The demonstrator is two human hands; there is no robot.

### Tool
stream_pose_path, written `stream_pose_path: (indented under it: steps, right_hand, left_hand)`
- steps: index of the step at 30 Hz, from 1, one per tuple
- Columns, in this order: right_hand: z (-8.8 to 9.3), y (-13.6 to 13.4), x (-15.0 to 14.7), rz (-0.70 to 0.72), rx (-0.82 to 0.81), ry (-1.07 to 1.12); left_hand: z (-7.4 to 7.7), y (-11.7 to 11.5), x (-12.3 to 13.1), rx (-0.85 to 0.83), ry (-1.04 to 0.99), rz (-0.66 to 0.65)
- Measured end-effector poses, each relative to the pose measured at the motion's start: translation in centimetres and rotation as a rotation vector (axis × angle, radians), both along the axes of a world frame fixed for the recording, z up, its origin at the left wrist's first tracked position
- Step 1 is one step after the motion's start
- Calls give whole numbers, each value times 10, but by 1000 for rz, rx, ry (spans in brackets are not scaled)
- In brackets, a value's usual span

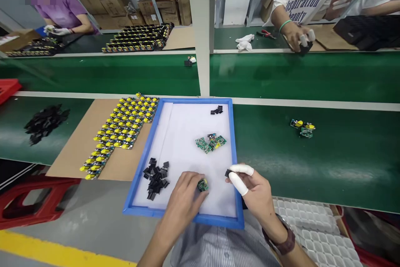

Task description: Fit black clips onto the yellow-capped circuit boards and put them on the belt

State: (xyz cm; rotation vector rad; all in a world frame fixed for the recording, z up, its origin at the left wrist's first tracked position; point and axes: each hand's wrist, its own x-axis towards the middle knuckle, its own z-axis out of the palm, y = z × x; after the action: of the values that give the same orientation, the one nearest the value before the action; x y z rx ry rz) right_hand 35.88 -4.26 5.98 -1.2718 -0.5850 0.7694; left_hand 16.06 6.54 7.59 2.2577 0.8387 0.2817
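Low over the front of a blue-rimmed white tray (pixel 231 129), my left hand (pixel 186 194) is closed on a small green circuit board (pixel 203 185). My right hand (pixel 253 188), with white covers on its thumb and index finger, pinches a small black piece (pixel 228 173) above the tray's right rim. A heap of black pieces (pixel 155 178) lies at the tray's front left, left of my left hand. Several circuit boards (pixel 211 143) lie in the middle right of the tray, and a few more black pieces (pixel 216 110) lie near its far edge.
Rows of boards with yellow parts (pixel 121 123) stand on cardboard (pixel 125 165) at the left. Beyond is a dark pile (pixel 46 123). Loose boards (pixel 303 128) lie on the right bench. A green conveyor (pixel 296 74) runs across; people work behind it. White trays (pixel 325 233) sit lower right.
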Motion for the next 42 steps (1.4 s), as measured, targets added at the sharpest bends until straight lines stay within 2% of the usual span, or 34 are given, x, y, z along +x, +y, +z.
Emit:
stream_pose_path:
  steps: [3, 6, 9, 12, 15, 18, 25, 36, 42]
  right_hand:
    - [4, -1, 0, 83, 18, -64]
    - [8, -3, -1, 141, 14, -134]
    - [10, -4, -3, 171, 61, -250]
    - [10, -4, -6, 170, 116, -357]
    - [8, -2, -9, 134, 78, -331]
    - [7, -1, -11, 116, 66, -258]
    - [17, 3, -9, 160, 86, -243]
    - [16, 0, -16, 119, 88, -354]
    - [26, 1, -15, 139, 101, -392]
  left_hand:
    - [-3, -4, 12, -22, -82, 22]
    - [2, -4, 18, -95, -174, 41]
    - [10, -3, 19, -208, -211, 36]
    - [14, -5, 18, -368, -272, 94]
    - [13, -8, 17, -498, -367, 142]
    - [13, -10, 17, -574, -421, 122]
    - [14, -12, 20, -540, -442, 118]
    - [13, -16, 22, -645, -559, 101]
    - [8, -18, 25, -672, -619, 128]
